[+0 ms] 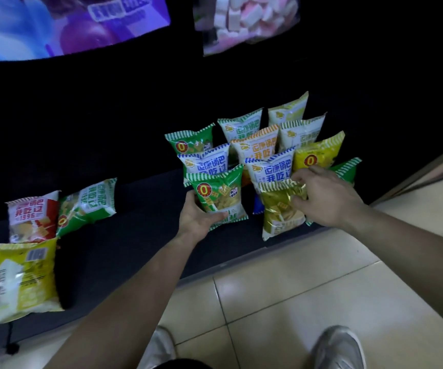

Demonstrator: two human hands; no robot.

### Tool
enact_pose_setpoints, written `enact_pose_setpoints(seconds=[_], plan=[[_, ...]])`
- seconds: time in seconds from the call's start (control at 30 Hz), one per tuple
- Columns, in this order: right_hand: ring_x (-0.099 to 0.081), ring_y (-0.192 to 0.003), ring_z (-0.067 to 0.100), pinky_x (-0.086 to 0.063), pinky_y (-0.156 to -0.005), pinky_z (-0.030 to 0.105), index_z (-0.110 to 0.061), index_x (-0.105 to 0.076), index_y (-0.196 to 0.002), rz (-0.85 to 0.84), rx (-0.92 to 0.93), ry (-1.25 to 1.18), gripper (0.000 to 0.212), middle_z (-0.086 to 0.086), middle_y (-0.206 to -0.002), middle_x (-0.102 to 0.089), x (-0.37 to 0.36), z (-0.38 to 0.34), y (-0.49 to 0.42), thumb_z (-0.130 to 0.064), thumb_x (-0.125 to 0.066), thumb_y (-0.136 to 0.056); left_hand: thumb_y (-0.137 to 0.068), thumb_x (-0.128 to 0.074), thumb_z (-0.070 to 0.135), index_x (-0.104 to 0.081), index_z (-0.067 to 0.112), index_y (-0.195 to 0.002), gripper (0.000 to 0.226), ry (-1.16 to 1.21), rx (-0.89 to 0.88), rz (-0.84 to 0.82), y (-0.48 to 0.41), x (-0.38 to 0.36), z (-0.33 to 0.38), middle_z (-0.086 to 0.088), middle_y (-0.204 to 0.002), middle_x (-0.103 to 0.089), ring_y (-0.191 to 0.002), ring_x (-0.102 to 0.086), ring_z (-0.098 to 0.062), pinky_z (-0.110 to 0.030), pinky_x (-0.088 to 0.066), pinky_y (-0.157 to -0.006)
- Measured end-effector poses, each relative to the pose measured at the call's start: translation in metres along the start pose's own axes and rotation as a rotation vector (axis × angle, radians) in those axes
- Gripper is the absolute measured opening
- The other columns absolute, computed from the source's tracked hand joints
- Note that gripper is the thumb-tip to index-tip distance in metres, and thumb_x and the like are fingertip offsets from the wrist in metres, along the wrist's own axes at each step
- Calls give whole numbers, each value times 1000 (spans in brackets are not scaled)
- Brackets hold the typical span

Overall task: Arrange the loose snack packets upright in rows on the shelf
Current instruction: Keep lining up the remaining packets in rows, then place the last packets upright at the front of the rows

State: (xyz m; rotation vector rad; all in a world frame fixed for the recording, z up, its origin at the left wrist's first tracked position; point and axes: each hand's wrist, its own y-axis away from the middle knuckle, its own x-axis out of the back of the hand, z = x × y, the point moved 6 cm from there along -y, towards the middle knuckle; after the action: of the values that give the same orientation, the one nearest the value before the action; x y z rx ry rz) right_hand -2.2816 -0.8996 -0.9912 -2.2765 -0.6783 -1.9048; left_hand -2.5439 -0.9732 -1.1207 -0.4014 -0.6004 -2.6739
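A low, dark shelf (135,235) runs along the pale tiled floor (294,288), with lit posters above it. Your work sits toward the shelf's right end.

The front green packet (219,194) stands upright at the head of the left-hand row. Your left hand (197,217) is curled round its lower left corner, thumb along the bottom edge. Just beside it to the right, the gold packet (281,209) stands at the front of the next row, and your right hand (324,195) pinches its top seam. So both hands are clamped, one packet each, near each other but not touching. Behind these two, the standing rows (257,147) go back in several ranks of blue, orange, green and yellow, faces forward.

I judge that the next move turns on what lies the other way: three loose packets, well apart from the rows, off to your left.
- **The green-and-white packet (87,203)** is the nearest, tipped over with its top toward the back right.
- **The red packet (32,217)** touches its left edge.
- **The yellow packet (26,278)** lies flat just in front of the red one, barcode side up, with its long axis running front to back.

All three are on your left hand's side, so that hand is the nearer one. A reach would go leftward along the shelf. Each packet would need turning up onto its bottom seam.
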Motion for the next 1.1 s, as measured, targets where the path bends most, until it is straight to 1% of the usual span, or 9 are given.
enact_pose_setpoints(seconds=[0.13,0.2,0.3,0.5,0.57,0.73,0.9,1.0,1.1], plan=[[-47,-122,29,-45,-96,40,-22,-51,-135,27,7,-20,50,3,-129,-53,0,6,-3,-40,-62,-89,-60,-94,13,-48,19,-119,75,5,16,9,-8,-13,-8,8,-105,-65,-96,-64,-9,-36,-54,-93],[-47,-124,29,-44,-97,39,-22,-51,-136,29,6,-22,50,3,-130,-52,0,7,-3,-40,-61,-90,-61,-94,14,-48,21,-121,76,-7,16,18,-8,-17,-10,10,-106,-65,-99,-63,-11,-34,-52,-93],[-46,-124,28,-44,-96,38,-22,-51,-136,35,5,-23,51,3,-131,-52,0,7,-3,-40,-61,-90,-65,-92,16,-46,21,-125,76,-28,25,31,-6,-21,-10,10,-107,-63,-101,-61,-13,-28,-47,-89],[-46,-124,29,-45,-96,40,-22,-50,-135,23,9,9,49,6,-130,-51,1,3,-1,-41,-59,-91,-67,-90,25,-42,21,-134,83,-109,61,24,-6,-21,-13,6,-116,-61,-101,-56,-12,-27,-44,-88],[-46,-125,29,-44,-95,39,-22,-50,-135,16,8,17,48,6,-131,-50,2,1,0,-40,-59,-91,-67,-90,27,-40,21,-138,87,-122,69,17,-4,-21,-14,4,-123,-61,-105,-55,-13,-28,-44,-90],[-45,-125,30,-44,-98,42,-20,-48,-136,-7,29,22,50,8,-133,-50,3,-12,0,-40,-58,-91,-67,-91,29,-33,18,-148,100,-105,79,-3,-1,-11,-14,0,-140,-54,-125,-53,-19,-33,-43,-105],[-45,-126,31,-42,-100,42,-20,-46,-139,3,57,9,54,7,-136,-49,15,-39,-2,-42,-57,-91,-67,-89,41,-28,17,-151,107,-169,90,-19,12,25,0,-4,-151,-44,-134,-47,-23,-37,-40,-110],[-43,-127,31,-43,-100,43,-19,-45,-140,23,91,-46,54,9,-137,-47,25,-73,-5,-41,-58,-92,-71,-86,42,-30,17,-151,101,-249,46,-25,28,67,18,-5,-152,-42,-136,-45,-23,-37,-39,-111],[-42,-128,31,-41,-102,44,-17,-45,-140,18,169,-81,54,10,-138,-46,29,-124,-2,-40,-59,-93,-74,-84,43,-32,17,-151,96,-363,-3,-17,50,124,35,-4,-152,-43,-137,-43,-22,-36,-39,-112]])
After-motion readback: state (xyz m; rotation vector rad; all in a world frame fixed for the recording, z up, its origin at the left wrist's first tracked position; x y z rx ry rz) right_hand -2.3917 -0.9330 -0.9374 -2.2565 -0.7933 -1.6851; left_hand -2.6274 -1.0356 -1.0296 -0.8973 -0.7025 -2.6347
